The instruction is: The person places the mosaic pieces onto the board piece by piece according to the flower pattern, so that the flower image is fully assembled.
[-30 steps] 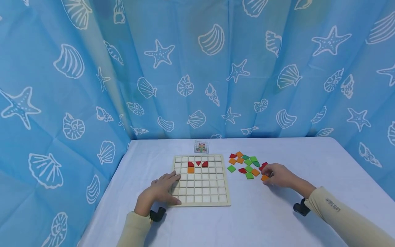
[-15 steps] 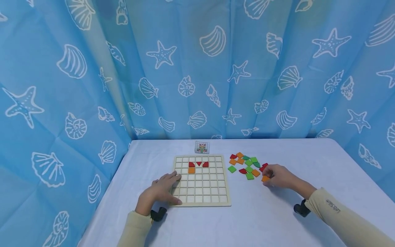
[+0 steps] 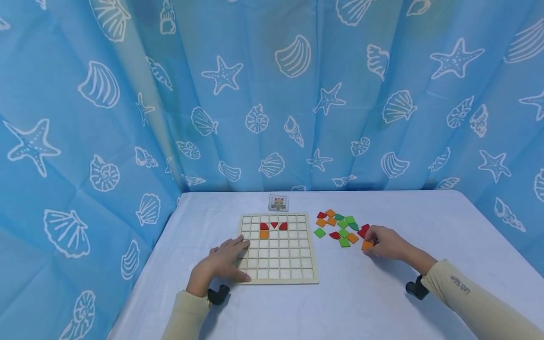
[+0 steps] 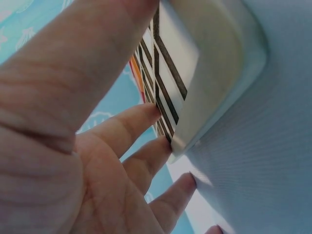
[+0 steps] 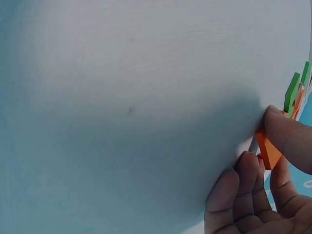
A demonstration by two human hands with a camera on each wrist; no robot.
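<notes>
A cream gridded board (image 3: 280, 264) lies on the table in the head view. My left hand (image 3: 221, 262) rests on its left edge with fingers spread, and the left wrist view shows fingertips along the rim. On the grid sit two red quarter-round tiles (image 3: 283, 226), a red triangle tile (image 3: 274, 225) between them and an orange square tile (image 3: 264, 234) below the left one. At the right end of the loose tiles, my right hand (image 3: 386, 243) pinches another orange tile (image 5: 268, 153) between thumb and fingers, tilted on edge. Red tiles (image 3: 363, 230) lie beside that hand, partly covered.
Several loose green (image 3: 344, 242), orange (image 3: 352, 238) and red tiles (image 3: 335, 235) are scattered right of the board. Behind the board stands a small pattern card (image 3: 278, 202). A white cloth (image 3: 344, 297) covers the table, and a blue shell-print curtain (image 3: 272, 118) hangs behind.
The orange tile in my right hand has tipped up slightly, while that hand barely shifts. My left hand keeps its place on the board. The head view has shifted slightly.
</notes>
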